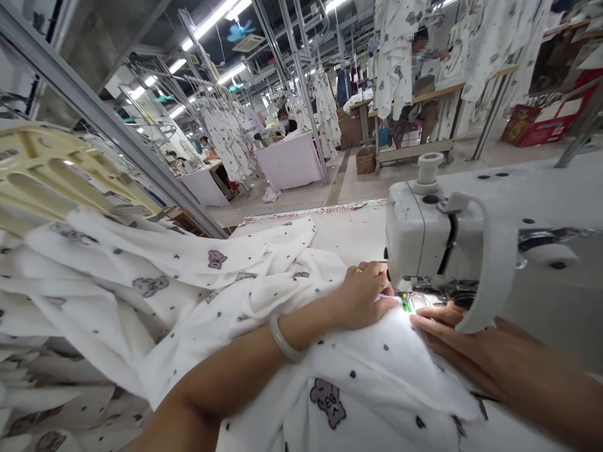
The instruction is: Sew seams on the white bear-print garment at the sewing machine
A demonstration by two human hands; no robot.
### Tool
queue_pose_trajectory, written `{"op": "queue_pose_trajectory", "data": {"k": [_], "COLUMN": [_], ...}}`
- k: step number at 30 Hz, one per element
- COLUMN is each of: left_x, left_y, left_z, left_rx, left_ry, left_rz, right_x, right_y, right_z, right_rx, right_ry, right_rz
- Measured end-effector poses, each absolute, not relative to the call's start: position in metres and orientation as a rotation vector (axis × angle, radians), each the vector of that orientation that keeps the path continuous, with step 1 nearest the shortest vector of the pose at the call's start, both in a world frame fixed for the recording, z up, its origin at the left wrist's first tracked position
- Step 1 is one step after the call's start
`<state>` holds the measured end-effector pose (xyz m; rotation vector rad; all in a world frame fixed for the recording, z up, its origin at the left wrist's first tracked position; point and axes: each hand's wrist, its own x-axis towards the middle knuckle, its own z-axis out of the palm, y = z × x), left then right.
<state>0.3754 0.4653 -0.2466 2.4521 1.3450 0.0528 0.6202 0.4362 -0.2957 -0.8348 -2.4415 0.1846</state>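
I note 2 hands at work on 1 piece of white printed fabric (198, 295) under the head of a sewing machine (471, 245). My left hand (362, 295) lies palm down on the fabric, fingers loosely curled and together, pressing the cloth flat just to the left of the needle area; it grips nothing that I can see. A pale bangle (285, 339) sits on that wrist and a ring (359, 270) shows on 1 finger. My right hand (447, 336) lies flat on the same fabric just to the right of the left hand, fingers straight and close together, tips pointing toward the lit presser foot (409, 303). Part of this hand is hidden beneath the machine head, so I cannot tell whether the thumb pinches the cloth.

The fabric carries small dark dots and grey bear figures. It runs from between both hands, across the bench (348, 232), and piles up in loose folds well to the left of the left hand. Beyond that pile, further left, stands a cream plastic frame (56, 169).

Far ahead of the hands, more printed garments (396, 56) hang from overhead rails, and another person (419, 81) stands at a distant bench.
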Motion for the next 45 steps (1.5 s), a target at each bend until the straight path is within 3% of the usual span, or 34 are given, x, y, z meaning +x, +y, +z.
{"op": "queue_pose_trajectory", "data": {"k": [4,9,13,18,26,33,37,45], "left_x": [0.363,0.339,0.302,0.274,0.328,0.336,0.351,0.368], "left_y": [0.416,0.359,0.387,0.428,0.375,0.397,0.406,0.391], "left_z": [-0.217,-0.231,-0.259,-0.248,-0.245,-0.212,-0.2,-0.248], "left_rx": [2.531,2.362,2.41,2.624,2.955,2.201,2.083,2.594], "left_ry": [1.35,1.498,1.432,1.064,0.916,1.286,1.347,1.221], "left_rz": [0.088,0.06,0.05,0.023,0.112,0.345,0.471,0.135], "right_x": [0.637,0.638,0.623,0.617,0.619,0.619,0.614,0.607], "right_y": [0.44,0.43,0.416,0.41,0.414,0.409,0.401,0.384], "right_z": [-0.299,-0.281,-0.282,-0.29,-0.28,-0.28,-0.276,-0.256], "right_rx": [-0.636,-0.427,-0.382,-0.483,-0.42,-0.317,-0.234,-0.187], "right_ry": [-2.507,-2.562,-2.578,-2.636,-2.598,-2.618,-2.581,-2.771], "right_rz": [-0.003,0.153,0.261,0.437,0.428,0.194,-0.023,0.538]}}
